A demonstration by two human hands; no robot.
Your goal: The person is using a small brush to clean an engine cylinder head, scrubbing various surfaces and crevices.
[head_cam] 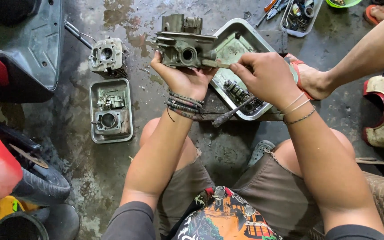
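While the person sits over a wet, stained concrete floor [227, 155], the scene sorts by size as follows.
Large tray: a dented rectangular grey metal tray [241, 42] lies on the floor just beyond the right hand, with a dark gear shaft [241, 94] in it.
Small tray: a smaller rectangular metal tray [95, 106] holding engine parts lies well to the left of the left hand.
Loose cylinder: a finned grey metal engine cylinder [108, 56] stands on the floor beyond that tray.
Cylinder head: a greasy grey cast-metal cylinder head [185, 44] is held up above the floor, resting in the left palm.
Left hand: the left hand [184, 80] is closed around the cylinder head from below.
Right hand: the right hand [265, 78] has its fingers pinched together on a thin flat metal tool [218, 65] whose tip touches the cylinder head.
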